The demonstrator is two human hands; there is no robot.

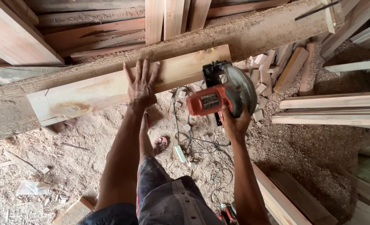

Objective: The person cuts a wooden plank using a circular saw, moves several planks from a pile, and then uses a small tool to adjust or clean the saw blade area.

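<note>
I read the left hand [141, 85] as flat on the pale plank [110, 85], fingers spread and pressing it down; its grip encloses nothing. The right hand [234, 121] has its grip wrapped tight on the handle of the orange circular saw [220, 95], which sits at the plank's right-hand cut end, beside the rough heavy beam [243, 35] that the plank lies against.

Hazards as I judge them:

1. The pressing hand lies near the blade guard. If the saw kicks back or wanders, the fingers are in line with it.
2. The plank is held by palm pressure alone. A shift would pinch the blade.
3. The power cord [193, 139] lies looped in the sawdust floor [68, 162] close to the bare foot [160, 144]. It could snag or trip.
4. Loose offcuts [262, 75] lie beyond the saw; footing there is poor.
</note>
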